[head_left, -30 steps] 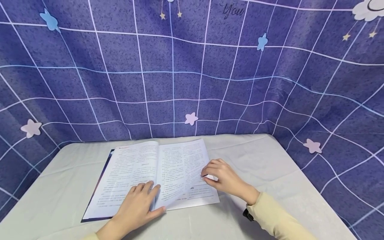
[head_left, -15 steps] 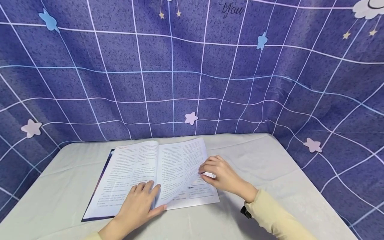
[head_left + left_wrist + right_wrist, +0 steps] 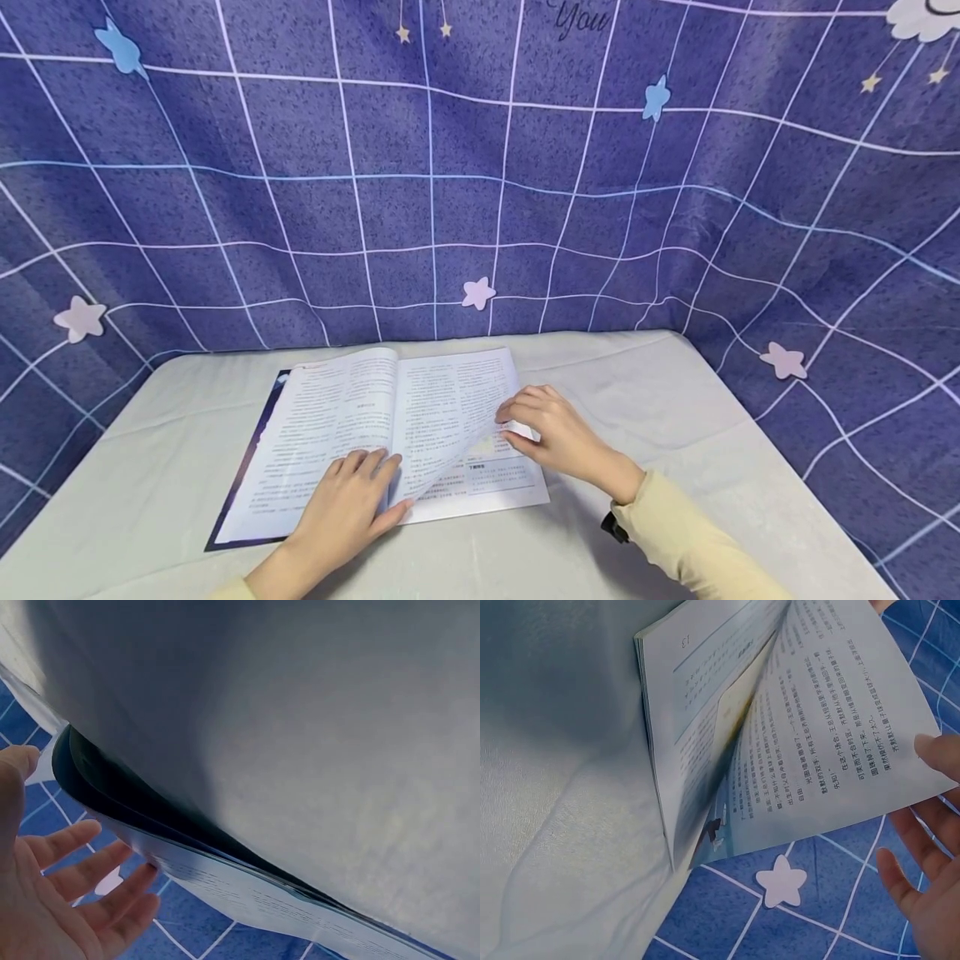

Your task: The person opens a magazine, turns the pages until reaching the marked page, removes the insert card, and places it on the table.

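An open magazine (image 3: 330,417) with printed text lies on the cloth, its dark cover edge showing at the left. My left hand (image 3: 341,504) rests spread over the lower part near the spine, fingers on the left page, thumb by the bottom edge of the right one. In the left wrist view the fingers of that hand (image 3: 82,900) look extended. My right hand (image 3: 558,433) pinches the outer edge of a right-hand page (image 3: 442,433), whose near corner is lifted. The right wrist view shows the raised page (image 3: 832,712) between thumb and fingers, with another printed page (image 3: 697,697) under it.
A pale cloth (image 3: 637,392) covers the table around the magazine. Behind and to the right hangs a blue curtain (image 3: 300,208) with a grid and stars. A small black object (image 3: 615,527) sits at the right wrist, by the sleeve cuff.
The lifted page corner has risen and curled further inward, baring more of the page beneath. My right hand has shifted slightly left and away from me. The left hand stays in place.
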{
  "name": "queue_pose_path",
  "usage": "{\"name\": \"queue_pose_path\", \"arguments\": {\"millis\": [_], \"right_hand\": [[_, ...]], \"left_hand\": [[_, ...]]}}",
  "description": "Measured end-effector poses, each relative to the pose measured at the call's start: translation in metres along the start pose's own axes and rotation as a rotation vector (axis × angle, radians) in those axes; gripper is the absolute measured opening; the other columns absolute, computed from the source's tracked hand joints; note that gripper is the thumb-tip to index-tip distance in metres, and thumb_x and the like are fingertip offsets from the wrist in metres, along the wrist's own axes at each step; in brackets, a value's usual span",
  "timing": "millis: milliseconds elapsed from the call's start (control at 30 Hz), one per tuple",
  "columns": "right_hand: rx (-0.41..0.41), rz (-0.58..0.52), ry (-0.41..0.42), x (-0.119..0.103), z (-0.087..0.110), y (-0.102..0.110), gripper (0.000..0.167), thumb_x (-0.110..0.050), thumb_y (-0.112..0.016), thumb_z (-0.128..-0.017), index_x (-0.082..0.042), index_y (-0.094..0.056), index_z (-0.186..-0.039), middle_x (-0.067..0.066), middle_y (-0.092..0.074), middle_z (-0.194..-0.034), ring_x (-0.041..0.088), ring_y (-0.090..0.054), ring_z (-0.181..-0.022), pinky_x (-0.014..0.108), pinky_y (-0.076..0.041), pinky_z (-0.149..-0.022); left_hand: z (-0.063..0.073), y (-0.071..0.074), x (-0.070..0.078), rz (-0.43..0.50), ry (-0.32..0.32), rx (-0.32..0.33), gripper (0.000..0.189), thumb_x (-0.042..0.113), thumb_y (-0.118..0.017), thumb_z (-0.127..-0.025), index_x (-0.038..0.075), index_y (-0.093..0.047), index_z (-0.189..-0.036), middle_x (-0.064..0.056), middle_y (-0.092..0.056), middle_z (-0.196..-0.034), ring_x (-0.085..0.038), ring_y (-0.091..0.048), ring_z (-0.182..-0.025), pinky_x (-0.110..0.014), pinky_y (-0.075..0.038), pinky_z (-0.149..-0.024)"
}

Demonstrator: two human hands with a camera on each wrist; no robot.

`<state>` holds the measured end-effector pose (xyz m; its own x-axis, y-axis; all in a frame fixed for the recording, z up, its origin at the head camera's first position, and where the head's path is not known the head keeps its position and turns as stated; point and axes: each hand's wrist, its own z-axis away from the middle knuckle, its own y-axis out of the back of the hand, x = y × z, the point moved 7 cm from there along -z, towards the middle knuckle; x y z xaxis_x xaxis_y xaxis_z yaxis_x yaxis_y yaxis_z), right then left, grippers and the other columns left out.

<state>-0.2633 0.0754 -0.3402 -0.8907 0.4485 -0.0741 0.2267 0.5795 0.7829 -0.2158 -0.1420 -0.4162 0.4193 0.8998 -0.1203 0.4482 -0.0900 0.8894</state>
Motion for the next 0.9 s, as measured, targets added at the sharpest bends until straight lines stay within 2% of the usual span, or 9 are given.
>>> {"name": "queue_pose_path", "arguments": {"millis": [233, 367, 500, 633, 767, 900], "right_hand": [[-0.011, -0.008, -0.059, 0.005, 0.0, 0.003, 0.035, -0.017, -0.068, -0.078, -0.008, -0.06, -0.111, 0.001, -0.062, -0.112, 0.013, -0.055, -0.104, 0.03, -0.042, -0.09], [-0.007, 0.002, -0.07, 0.007, 0.001, 0.005, 0.039, -0.018, -0.067, -0.079, -0.008, -0.057, -0.115, 0.002, -0.061, -0.115, 0.014, -0.055, -0.106, 0.032, -0.043, -0.092], [-0.002, 0.006, -0.062, 0.007, 0.001, 0.005, 0.038, -0.019, -0.067, -0.079, -0.008, -0.058, -0.114, 0.001, -0.062, -0.113, 0.014, -0.055, -0.105, 0.032, -0.043, -0.091], [-0.009, 0.004, -0.056, 0.007, 0.003, 0.004, 0.035, -0.019, -0.068, -0.079, -0.009, -0.06, -0.111, 0.0, -0.062, -0.112, 0.014, -0.055, -0.104, 0.032, -0.043, -0.089], [-0.036, 0.002, -0.056, 0.008, 0.006, 0.0, 0.034, -0.019, -0.069, -0.078, -0.01, -0.06, -0.11, -0.001, -0.062, -0.111, 0.014, -0.055, -0.103, 0.031, -0.043, -0.088], [-0.074, 0.004, -0.066, 0.01, 0.012, -0.006, 0.034, -0.019, -0.07, -0.077, -0.01, -0.061, -0.108, 0.0, -0.063, -0.11, 0.014, -0.055, -0.103, 0.031, -0.043, -0.088]], "left_hand": [[0.001, 0.002, 0.001, 0.006, -0.014, 0.018, 0.058, 0.049, -0.06, -0.08, 0.009, -0.056, -0.121, -0.012, -0.062, -0.109, -0.029, -0.057, -0.098, -0.044, -0.046, -0.081], [0.001, 0.003, 0.0, 0.012, -0.026, 0.044, 0.062, 0.045, -0.06, -0.081, 0.008, -0.048, -0.129, -0.012, -0.061, -0.111, -0.029, -0.057, -0.098, -0.043, -0.047, -0.079], [0.001, 0.003, -0.002, 0.038, -0.023, 0.063, 0.072, 0.042, -0.06, -0.081, 0.011, -0.035, -0.14, -0.014, -0.054, -0.122, -0.029, -0.056, -0.102, -0.043, -0.047, -0.078], [0.0, 0.003, -0.004, 0.056, -0.028, 0.07, 0.079, 0.04, -0.06, -0.08, 0.017, -0.023, -0.146, -0.017, -0.038, -0.14, -0.031, -0.05, -0.11, -0.043, -0.046, -0.083], [0.0, 0.004, -0.004, 0.069, -0.047, 0.091, 0.075, 0.037, -0.059, -0.079, 0.023, -0.025, -0.145, -0.017, -0.024, -0.148, -0.035, -0.042, -0.119, -0.048, -0.041, -0.091], [0.0, 0.004, -0.005, 0.072, -0.06, 0.122, 0.067, 0.033, -0.057, -0.078, 0.026, -0.035, -0.141, -0.017, -0.021, -0.15, -0.041, -0.035, -0.124, -0.054, -0.033, -0.096]]}}
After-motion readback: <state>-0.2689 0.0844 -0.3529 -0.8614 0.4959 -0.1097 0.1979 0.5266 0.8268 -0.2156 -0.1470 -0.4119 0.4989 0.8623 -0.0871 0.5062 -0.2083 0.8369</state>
